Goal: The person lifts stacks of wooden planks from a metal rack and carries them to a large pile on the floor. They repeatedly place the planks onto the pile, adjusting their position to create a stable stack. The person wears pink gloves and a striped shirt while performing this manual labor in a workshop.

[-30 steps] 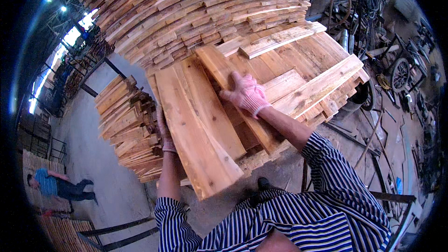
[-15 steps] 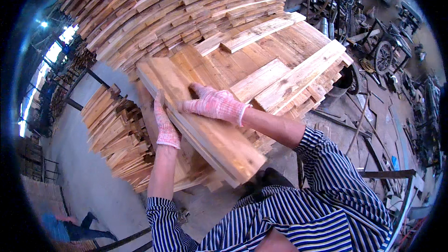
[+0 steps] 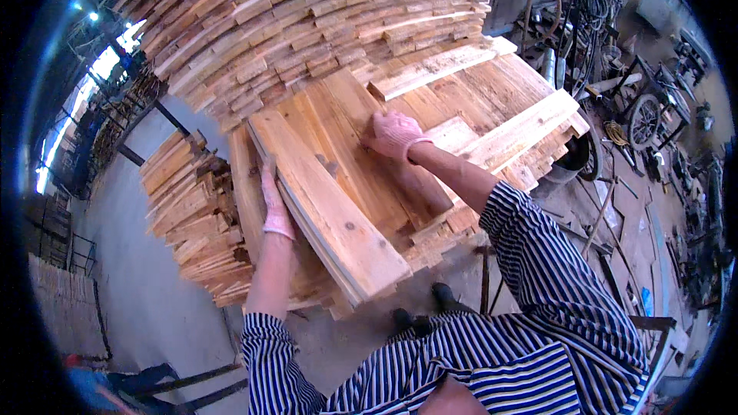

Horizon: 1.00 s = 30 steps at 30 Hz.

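My left hand (image 3: 277, 201), in a pale pink work glove, lies flat along the left long edge of a short stack of wooden planks (image 3: 332, 207). Its visible fingers are stretched out; part of the hand is hidden against the planks. My right hand (image 3: 395, 135), gloved too, is closed with curled fingers on a wooden board (image 3: 419, 184) right of that stack. The board's near end looks slightly blurred. Both lie on a wide layer of boards (image 3: 307, 107) on top of a pile.
A tall wall of stacked boards (image 3: 307, 15) rises behind. Pale loose planks (image 3: 523, 129) lie on the pile's right part. More stacked wood (image 3: 188, 215) stands at left. Metal scrap, a spoked wheel (image 3: 644, 120) and coiled cables (image 3: 596, 0) crowd the right. A person (image 3: 115, 384) is at lower left.
My right hand has let go of the plank stack and moved right onto another board. My left hand has stayed at the stack's left edge. The view has shifted slightly.
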Tool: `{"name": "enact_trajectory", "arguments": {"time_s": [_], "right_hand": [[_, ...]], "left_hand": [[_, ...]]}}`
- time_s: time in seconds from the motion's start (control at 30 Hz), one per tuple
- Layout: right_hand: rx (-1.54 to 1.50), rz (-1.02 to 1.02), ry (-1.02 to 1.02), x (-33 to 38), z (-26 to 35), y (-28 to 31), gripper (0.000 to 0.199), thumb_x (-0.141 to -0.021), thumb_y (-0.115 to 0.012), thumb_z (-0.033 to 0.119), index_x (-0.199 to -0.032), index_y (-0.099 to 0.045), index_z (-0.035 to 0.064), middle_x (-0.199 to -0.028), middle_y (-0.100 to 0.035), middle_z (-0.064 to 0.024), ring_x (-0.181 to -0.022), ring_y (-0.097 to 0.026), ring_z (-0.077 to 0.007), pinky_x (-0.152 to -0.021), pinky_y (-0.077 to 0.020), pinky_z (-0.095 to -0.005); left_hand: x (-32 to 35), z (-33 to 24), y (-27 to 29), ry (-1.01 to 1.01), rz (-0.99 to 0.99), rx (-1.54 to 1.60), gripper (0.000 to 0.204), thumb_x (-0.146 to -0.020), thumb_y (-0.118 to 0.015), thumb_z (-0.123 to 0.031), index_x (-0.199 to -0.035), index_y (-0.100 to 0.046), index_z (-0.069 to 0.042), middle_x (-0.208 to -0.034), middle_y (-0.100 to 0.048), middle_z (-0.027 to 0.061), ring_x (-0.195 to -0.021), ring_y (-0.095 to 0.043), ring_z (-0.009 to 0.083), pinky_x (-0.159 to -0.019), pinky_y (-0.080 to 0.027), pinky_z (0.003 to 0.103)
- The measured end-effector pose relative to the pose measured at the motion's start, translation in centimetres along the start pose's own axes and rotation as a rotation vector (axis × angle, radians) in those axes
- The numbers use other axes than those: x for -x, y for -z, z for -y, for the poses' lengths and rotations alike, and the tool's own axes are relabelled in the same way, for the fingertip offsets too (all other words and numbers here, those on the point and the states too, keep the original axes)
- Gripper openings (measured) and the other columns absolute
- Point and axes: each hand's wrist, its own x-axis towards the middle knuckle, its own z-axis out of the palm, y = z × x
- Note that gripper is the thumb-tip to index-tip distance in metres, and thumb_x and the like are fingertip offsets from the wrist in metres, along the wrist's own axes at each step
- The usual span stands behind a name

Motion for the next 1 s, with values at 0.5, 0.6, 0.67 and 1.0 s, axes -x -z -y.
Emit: {"name": "enact_trajectory", "arguments": {"time_s": [0.5,0.6,0.67,1.0], "right_hand": [[-0.326,0.01,-0.043,5.5,-4.3,7.1,0.083,-0.081,-0.068,0.057,-0.144,-0.053,0.0068,-0.136,-0.06,-0.0269,-0.127,-0.058,-0.0431,-0.105,-0.0493,-0.0485],[-0.065,-0.055,-0.097,2.6,-7.9,5.7,0.069,-0.086,-0.066,0.058,-0.131,-0.064,0.0056,-0.126,-0.065,-0.025,-0.124,-0.059,-0.0419,-0.102,-0.0506,-0.0513],[0.051,-0.041,-0.027,1.1,-8.0,4.4,0.067,-0.088,-0.064,0.059,-0.128,-0.066,0.0046,-0.125,-0.065,-0.0263,-0.124,-0.059,-0.0416,-0.102,-0.0504,-0.0513],[-0.763,0.296,0.239,7.8,-4.7,9.5,0.098,-0.08,-0.067,0.066,-0.157,-0.04,0.0105,-0.135,-0.063,-0.029,-0.126,-0.061,-0.0426,-0.106,-0.049,-0.0462]], "left_hand": [[-4.6,5.3,-8.2,-0.058,-0.159,-0.127,0.094,-0.085,-0.068,-0.068,-0.149,-0.044,-0.003,-0.134,-0.06,0.0154,-0.119,-0.062,0.0312,-0.106,-0.05,0.042],[-4.5,6.1,-10.5,-0.028,0.023,-0.011,0.095,-0.086,-0.059,-0.075,-0.142,-0.05,0.001,-0.123,-0.067,0.0228,-0.107,-0.068,0.0374,-0.098,-0.056,0.048],[-4.4,6.2,-11.2,-0.05,-0.023,-0.024,0.094,-0.086,-0.057,-0.076,-0.139,-0.053,0.001,-0.12,-0.068,0.0245,-0.105,-0.069,0.0387,-0.096,-0.056,0.051],[-5.8,6.9,-16.1,-0.01,-0.201,-0.115,0.085,-0.091,-0.05,-0.08,-0.143,-0.048,-0.013,-0.134,-0.057,0.011,-0.124,-0.057,0.0313,-0.107,-0.048,0.051]]}}
